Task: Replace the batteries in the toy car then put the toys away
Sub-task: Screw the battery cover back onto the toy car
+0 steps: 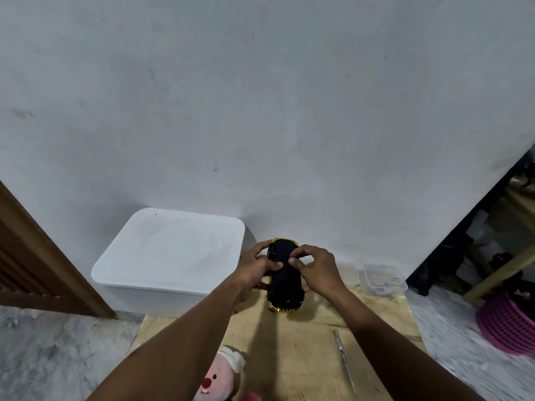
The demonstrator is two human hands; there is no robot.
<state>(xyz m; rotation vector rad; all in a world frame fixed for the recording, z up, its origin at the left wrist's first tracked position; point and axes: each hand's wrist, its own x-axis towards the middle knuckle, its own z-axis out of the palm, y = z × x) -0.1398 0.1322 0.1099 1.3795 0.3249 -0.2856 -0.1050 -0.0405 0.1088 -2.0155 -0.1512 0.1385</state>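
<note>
A yellow toy car (285,280) is held upside down above the wooden board, its black underside facing me. My left hand (256,270) grips the car's left side, thumb on the underside. My right hand (317,269) holds the right side, with fingertips pressed on the middle of the underside. A thin screwdriver (344,361) lies on the board to the lower right. A pink plush toy (218,377) lies at the bottom edge, partly hidden by my left arm. No batteries are visible.
A white lidded storage box (170,256) stands against the wall to the left. A small clear plastic container (383,280) sits at the right by the wall. The wooden board (304,342) lies on the marble floor. A pink basket (506,325) is far right, a wooden door far left.
</note>
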